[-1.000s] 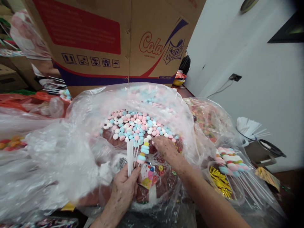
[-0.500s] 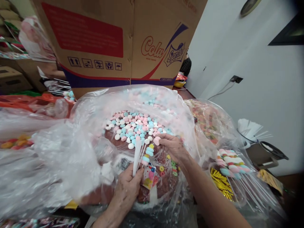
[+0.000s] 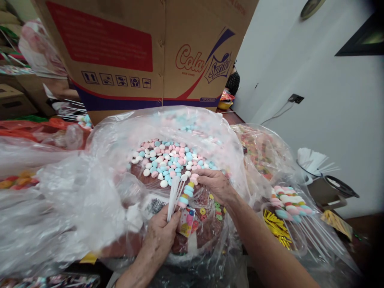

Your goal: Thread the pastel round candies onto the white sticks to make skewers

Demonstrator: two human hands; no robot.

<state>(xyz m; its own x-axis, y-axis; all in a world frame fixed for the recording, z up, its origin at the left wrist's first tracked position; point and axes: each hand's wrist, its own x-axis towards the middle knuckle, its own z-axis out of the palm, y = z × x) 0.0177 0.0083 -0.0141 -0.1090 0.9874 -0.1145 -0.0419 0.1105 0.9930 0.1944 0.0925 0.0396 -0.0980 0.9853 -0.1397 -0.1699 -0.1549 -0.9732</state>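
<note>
In my left hand (image 3: 162, 232) is a bundle of white sticks (image 3: 173, 198), gripped upright near the bottom. One stick carries a candy skewer (image 3: 186, 194) of stacked blue, yellow and pink pieces. Between the thumb and fingers of my right hand (image 3: 214, 184) is a pink marshmallow (image 3: 194, 178), touching the top of that stack. Just beyond both hands, pink, blue and white marshmallows (image 3: 168, 156) lie spread inside a large clear plastic bag (image 3: 111, 124). Small ring candies (image 3: 218, 212) show below my right hand.
A tall cardboard box (image 3: 120, 40) stands behind the bag. Finished candy skewers (image 3: 291, 204) lie at the right beside gold twist ties (image 3: 277, 230). Farther right, white sticks (image 3: 315, 162) fan out of a container. Crumpled plastic (image 3: 60, 216) covers the left side. A person's arm (image 3: 57, 86) shows at far left.
My right hand has moved slightly left and brought the pink marshmallow onto the top of the stacked skewer. My left hand keeps its grip on the sticks. The view has shifted a little.
</note>
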